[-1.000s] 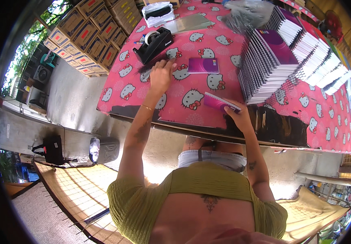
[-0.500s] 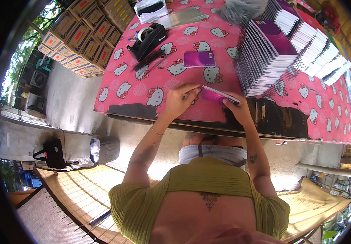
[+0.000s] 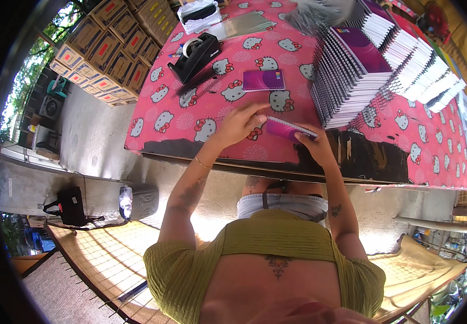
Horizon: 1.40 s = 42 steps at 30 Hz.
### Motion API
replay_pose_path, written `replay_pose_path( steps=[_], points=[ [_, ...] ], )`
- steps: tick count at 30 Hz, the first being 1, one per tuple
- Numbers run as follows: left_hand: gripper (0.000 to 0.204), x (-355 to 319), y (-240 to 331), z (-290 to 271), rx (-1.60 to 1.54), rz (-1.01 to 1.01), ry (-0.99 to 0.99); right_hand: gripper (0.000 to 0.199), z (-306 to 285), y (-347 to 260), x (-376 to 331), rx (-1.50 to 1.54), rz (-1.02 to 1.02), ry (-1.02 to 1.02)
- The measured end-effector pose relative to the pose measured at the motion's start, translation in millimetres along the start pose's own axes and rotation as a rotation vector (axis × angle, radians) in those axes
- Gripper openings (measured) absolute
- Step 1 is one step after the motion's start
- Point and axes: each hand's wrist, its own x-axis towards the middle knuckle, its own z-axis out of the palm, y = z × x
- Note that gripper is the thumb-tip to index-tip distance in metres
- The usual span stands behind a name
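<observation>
A small purple spiral notebook [image 3: 283,129] is tilted over the table's front edge, its coil along the upper long side. My right hand [image 3: 317,144] grips its right end, the thumb lying across the cover. At its left end is my left hand [image 3: 238,125], with index finger and thumb stretched out and a gap between them. The thumb tip is close to the coil's end; whether it touches I cannot tell. Another small purple notebook [image 3: 264,80] lies flat farther back. A black tape dispenser [image 3: 197,56] stands at the left, with loose black spiral coils [image 3: 197,83] in front of it.
Tall stacks of purple spiral notebooks [image 3: 349,75] rise on the right of the pink-covered table [image 3: 168,141]. Clear plastic sheets [image 3: 241,26] and a white container [image 3: 199,21] sit at the back. Cardboard boxes [image 3: 106,51] are piled beyond the left side. The table cover is torn along the front edge.
My left index finger has lifted away from the thumb, and the left hand has drawn slightly left of the notebook's end. My right hand keeps its grip.
</observation>
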Motion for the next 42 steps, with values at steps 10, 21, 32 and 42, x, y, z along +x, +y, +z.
replay_pose_path(
  steps=[10, 21, 32, 42],
  points=[
    [0.023, 11.6, 15.6, -12.2, -0.057, -0.132, -0.319, 0.027, 6.8, 3.1, -6.3, -0.068, -0.091, 0.023],
    [0.075, -12.3, 67.0, 44.0, 0.695, 0.061, 0.161, 0.029, 21.0, -29.5, -5.7, 0.040, -0.115, 0.214],
    [0.083, 8.7, 77.4, 28.8, 0.775, 0.027, 0.208, 0.033, 26.4, -32.2, -10.0, 0.230, -0.061, 0.177],
    [0.086, -11.5, 82.6, 42.5, 0.636, 0.141, 0.073, 0.032, 22.6, -47.3, -12.5, 0.254, -0.075, 0.196]
  ],
)
